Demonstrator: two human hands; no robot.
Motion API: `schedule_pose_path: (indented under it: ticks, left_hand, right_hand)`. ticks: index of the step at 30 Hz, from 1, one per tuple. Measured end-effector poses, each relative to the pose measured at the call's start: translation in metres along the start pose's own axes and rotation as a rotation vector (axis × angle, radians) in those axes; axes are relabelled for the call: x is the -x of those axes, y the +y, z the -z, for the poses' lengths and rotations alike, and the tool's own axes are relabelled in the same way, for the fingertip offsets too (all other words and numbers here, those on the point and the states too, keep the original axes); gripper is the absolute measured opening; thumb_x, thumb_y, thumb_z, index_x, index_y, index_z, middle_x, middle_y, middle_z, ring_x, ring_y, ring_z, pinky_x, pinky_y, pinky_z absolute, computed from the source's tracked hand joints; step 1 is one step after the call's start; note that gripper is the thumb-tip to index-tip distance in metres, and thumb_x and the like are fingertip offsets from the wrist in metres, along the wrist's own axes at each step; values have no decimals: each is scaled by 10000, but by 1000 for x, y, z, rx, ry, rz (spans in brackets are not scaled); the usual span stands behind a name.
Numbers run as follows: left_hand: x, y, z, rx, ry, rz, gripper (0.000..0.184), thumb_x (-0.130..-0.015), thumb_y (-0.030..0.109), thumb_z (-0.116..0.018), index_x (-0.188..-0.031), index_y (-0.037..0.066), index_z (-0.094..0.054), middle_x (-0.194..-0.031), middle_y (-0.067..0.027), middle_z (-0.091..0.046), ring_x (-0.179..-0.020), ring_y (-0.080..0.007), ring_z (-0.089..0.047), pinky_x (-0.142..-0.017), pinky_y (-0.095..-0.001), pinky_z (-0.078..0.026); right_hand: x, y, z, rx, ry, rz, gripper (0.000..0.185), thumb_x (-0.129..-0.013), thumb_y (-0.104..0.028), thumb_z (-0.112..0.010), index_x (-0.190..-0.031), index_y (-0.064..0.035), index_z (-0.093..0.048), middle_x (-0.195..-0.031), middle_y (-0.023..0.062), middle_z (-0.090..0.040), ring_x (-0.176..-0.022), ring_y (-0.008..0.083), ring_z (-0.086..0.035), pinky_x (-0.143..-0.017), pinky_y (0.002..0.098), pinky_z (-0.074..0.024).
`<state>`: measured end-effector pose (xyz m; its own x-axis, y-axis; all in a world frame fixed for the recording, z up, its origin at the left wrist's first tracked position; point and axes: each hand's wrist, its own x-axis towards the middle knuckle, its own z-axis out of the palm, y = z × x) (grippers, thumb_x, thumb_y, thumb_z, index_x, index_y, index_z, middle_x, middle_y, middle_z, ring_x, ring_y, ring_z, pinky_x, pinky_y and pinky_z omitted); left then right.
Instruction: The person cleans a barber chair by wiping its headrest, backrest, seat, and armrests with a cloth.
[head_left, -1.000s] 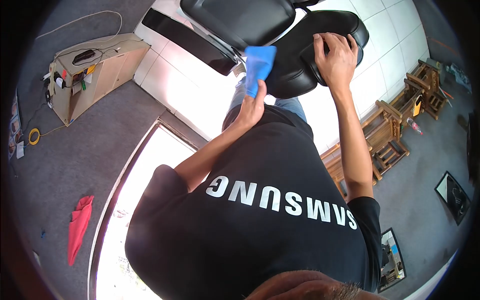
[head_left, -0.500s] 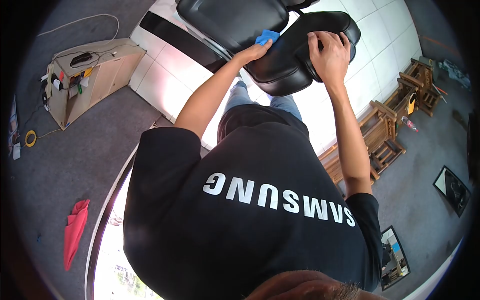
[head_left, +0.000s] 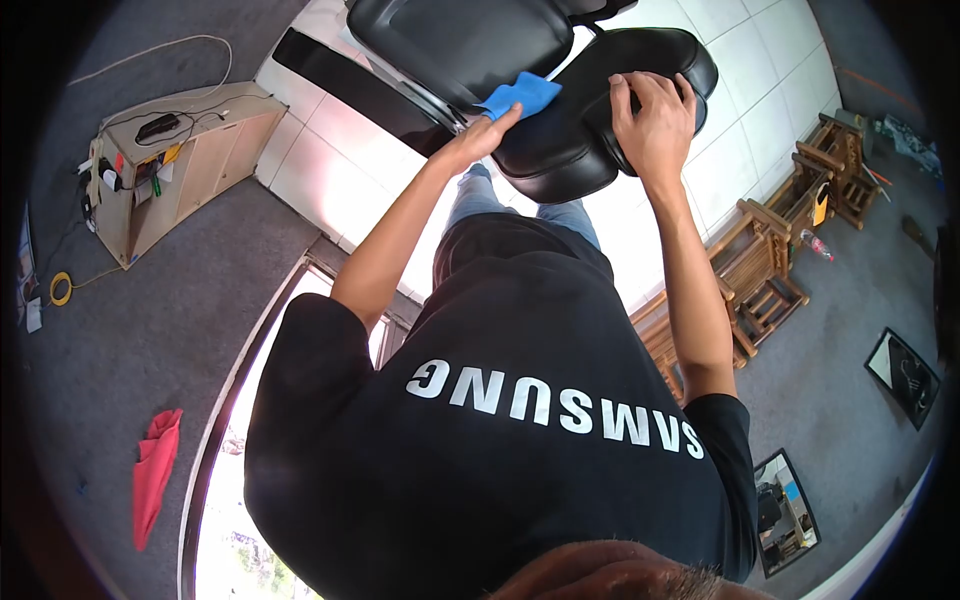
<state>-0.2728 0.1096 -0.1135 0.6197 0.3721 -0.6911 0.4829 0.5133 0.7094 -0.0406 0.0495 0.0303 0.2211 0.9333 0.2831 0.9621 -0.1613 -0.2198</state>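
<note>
A black padded chair has a broad upholstered section [head_left: 455,45] at the upper left and a thick rounded cushion [head_left: 555,165] to its right. My left hand [head_left: 478,138] pinches a blue cloth [head_left: 528,97], which lies against the chair where these two parts meet. Over the padded armrest [head_left: 603,122] on the cushion's right side, my right hand [head_left: 655,125] is bent, its fingers curled down onto the black surface. The fingertips are partly hidden.
A wooden cabinet [head_left: 215,150] with cables on top stands at the left. Wooden chairs [head_left: 765,240] line the right side, near a plastic bottle [head_left: 817,246]. Two framed mirrors [head_left: 902,380] and a red cloth [head_left: 156,475] are lower down. White tiles [head_left: 760,110] lie around the chair.
My left hand has slid left and toward my body with the blue cloth, which now shows more spread out. My right hand has stayed at almost the same spot.
</note>
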Motion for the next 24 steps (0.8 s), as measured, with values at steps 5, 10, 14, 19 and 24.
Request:
schedule_pose_path:
  ticks: [5, 10, 14, 19, 24]
  left_hand:
    - [-34, 33, -21, 14, -128, -133, 1085, -972, 795, -438, -1633, -49, -267, -1684, -255, -302, -1569, -347, -294, -1265, -430, -243]
    - [-148, 34, -41, 12, -31, -19, 1055, -982, 790, -395, -1641, -24, -267, -1697, -243, -279, -1573, -352, -283, -1268, -438, -234]
    - [-189, 23, -39, 62, -21, 90, 919, -1052, 675, -316, -1633, -35, -271, -1708, -214, -276, -1570, -336, -301, -1269, -434, -245]
    - [-249, -61, -17, 33, -88, 242, 793, -1072, 622, -292, -1627, 59, -365, -1650, -194, -395, -1507, -343, -409, -1192, -515, -372]
    - [-183, -54, 10, -126, -128, 479, 760, -1073, 607, -285, -1622, 91, -385, -1640, -182, -409, -1489, -345, -432, -1147, -577, -419]
  right_hand:
    - [0, -1, 0, -23, -16, -17, 233, -976, -256, -672, -885, -81, -797, -949, 83, -784, -1016, 243, -721, -1137, 503, -407]
    - [-1, -1, 0, -8, -6, -23, 225, -968, -250, -679, -880, -78, -793, -943, 90, -782, -1011, 243, -724, -1133, 500, -409]
    - [-1, -1, 0, -22, -8, -45, 213, -959, -236, -686, -873, -73, -791, -937, 89, -781, -1004, 244, -726, -1133, 500, -409]
    - [-1, -1, 0, -41, 5, -48, 201, -953, -217, -693, -861, -69, -793, -922, 84, -782, -997, 241, -727, -1134, 503, -411]
    - [0, -3, 3, -61, 5, -65, 187, -944, -199, -698, -859, -62, -793, -908, 79, -781, -993, 237, -729, -1133, 515, -413]
